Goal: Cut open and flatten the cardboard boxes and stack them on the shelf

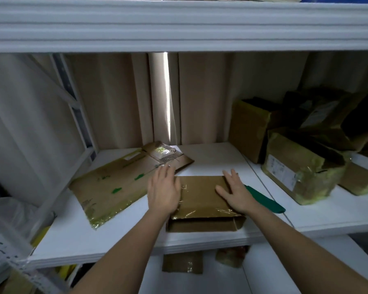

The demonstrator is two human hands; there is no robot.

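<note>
Basically both hands lay flat on the small cardboard box (202,198) at the front middle of the white shelf (217,158). The left hand (163,190) pressed on its left edge, fingers straight and together, gripping nothing. The right hand (235,193) pressed on its right side, fingers straight and slightly spread, thumb out across the top face, also gripping nothing. The box looked mostly collapsed, shiny tape (202,213) wrinkled across its near end, an open flap (204,225) sticking out toward the shelf lip.

Step in hand, as I judged it: flattening. To do it well, push straight down with both palms, weight even, then run along the creases so the near flap folds under and does not spring back. Then slide it onto the flattened cardboard sheet (115,187) lying just left of it, which reached to the back of the shelf. Mind the green-handled cutter (263,198) right beside the right wrist.

Hard to make out: the cutter's blade end was hidden behind the right hand, so blade out or in could not be told. The uncut boxes (295,172) at the right sat in shadow, labels unreadable, and the pile was cut off by the frame edge, so no count. Whether the box lay fully flat under the palms could not be seen. Cardboard scraps (182,263) on the level below were blurred. The curtain (125,98) closed off whatever was behind the shelf.
</note>
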